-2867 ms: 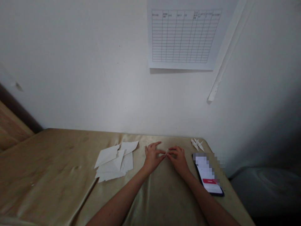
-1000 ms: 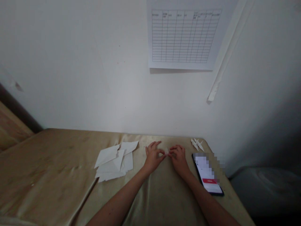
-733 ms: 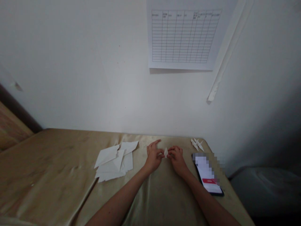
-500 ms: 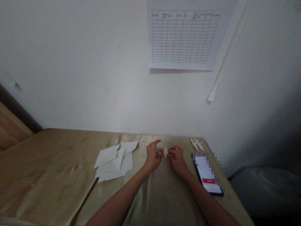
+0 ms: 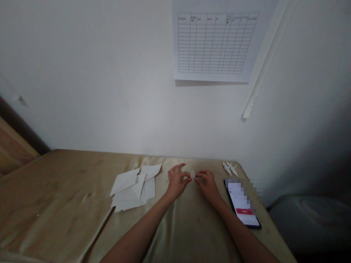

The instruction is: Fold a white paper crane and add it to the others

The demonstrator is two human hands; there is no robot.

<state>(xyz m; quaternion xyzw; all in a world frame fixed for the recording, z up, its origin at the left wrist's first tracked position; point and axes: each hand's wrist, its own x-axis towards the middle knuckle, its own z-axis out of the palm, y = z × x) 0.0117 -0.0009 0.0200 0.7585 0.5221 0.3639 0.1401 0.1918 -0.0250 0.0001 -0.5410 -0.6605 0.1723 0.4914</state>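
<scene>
Working beside a phone [image 5: 242,204] on the table [image 5: 68,190], pinching the small folded paper [image 5: 192,175] upright between thumb and forefinger of the left hand [image 5: 176,181] and the right hand [image 5: 207,183], spare fingers loose. Holding it slightly farther from the body than half a second before, just right of the loose sheets [image 5: 134,186].

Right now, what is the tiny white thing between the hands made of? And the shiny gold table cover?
The small white folded piece, pinched by the left hand and right hand, looks like thin matte paper: it holds a pointed fold. The shiny golden-tan table cover seems to be satin-like cloth or soft plastic: it wrinkles and gleams; which one is unclear.
</scene>
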